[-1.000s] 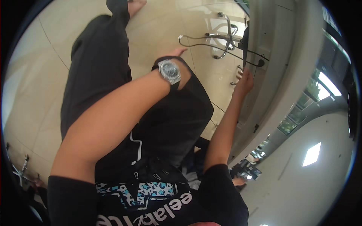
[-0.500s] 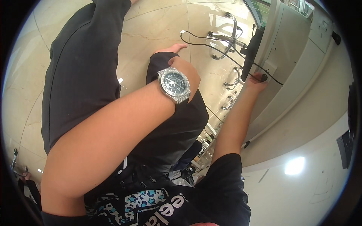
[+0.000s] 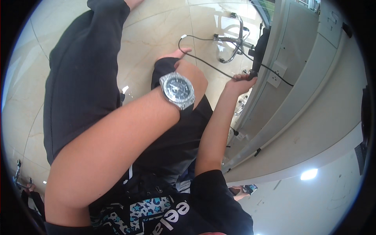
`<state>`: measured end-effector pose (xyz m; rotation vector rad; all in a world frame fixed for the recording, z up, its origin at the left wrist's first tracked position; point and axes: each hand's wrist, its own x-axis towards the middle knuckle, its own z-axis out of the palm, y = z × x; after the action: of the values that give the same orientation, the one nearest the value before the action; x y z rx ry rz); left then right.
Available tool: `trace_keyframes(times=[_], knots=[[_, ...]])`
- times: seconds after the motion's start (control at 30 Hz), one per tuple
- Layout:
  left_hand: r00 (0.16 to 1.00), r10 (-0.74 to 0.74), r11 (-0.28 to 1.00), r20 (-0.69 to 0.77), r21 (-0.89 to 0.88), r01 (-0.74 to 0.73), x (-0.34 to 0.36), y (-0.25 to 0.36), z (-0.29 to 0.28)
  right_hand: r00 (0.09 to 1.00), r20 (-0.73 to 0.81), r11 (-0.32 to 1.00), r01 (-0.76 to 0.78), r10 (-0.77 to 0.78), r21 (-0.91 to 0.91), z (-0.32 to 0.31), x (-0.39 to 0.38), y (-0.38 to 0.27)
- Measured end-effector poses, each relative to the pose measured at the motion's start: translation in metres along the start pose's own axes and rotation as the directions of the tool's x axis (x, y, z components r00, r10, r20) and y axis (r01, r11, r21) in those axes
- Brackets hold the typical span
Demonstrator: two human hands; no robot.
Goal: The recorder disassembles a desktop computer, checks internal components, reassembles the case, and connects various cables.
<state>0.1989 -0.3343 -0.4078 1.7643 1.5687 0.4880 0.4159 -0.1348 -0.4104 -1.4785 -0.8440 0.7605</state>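
Note:
My right hand (image 3: 241,84) grips a black plug (image 3: 253,75), its fingers wrapped around it. From there a black cable (image 3: 209,64) loops left over the floor and runs back right to the panel. The plug is apart from a white wall socket (image 3: 277,74), whose holes are exposed. My left hand (image 3: 192,77) is bent over my dark-trousered knee, below a silver watch (image 3: 177,90) on the wrist. Most of its fingers are hidden.
Chair bases with casters (image 3: 238,41) stand beyond the socket panel (image 3: 296,39). A white table edge (image 3: 301,117) curves along the right. Another person's hand (image 3: 242,192) with a dark device shows at lower right. Pale tiles (image 3: 156,23) form the floor.
My right hand has moved left, away from the wall socket, with the plug in it. The cable loop has shifted left too. My left hand stays on the knee.

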Motion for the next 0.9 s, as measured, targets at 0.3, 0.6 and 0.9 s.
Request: trace_keyframes(times=[0.3,0.6,0.9], knots=[[0.985,0.004,1.0,0.173,0.027,-0.009,-0.007,-0.012,0.002,0.85,0.121,0.52,0.419,-0.513,-0.744,-0.019,0.098,-0.067],[0.992,0.0,1.0,0.122,0.004,0.0,-0.009,-0.007,0.0,0.829,0.301,-0.055,0.313,-0.471,-0.948,-0.002,0.143,-0.066],[0.9,0.029,0.998,0.436,-0.06,-0.003,0.022,0.009,-0.017,0.979,0.177,0.639,0.198,-0.097,-0.743,-0.035,0.111,-0.077]])
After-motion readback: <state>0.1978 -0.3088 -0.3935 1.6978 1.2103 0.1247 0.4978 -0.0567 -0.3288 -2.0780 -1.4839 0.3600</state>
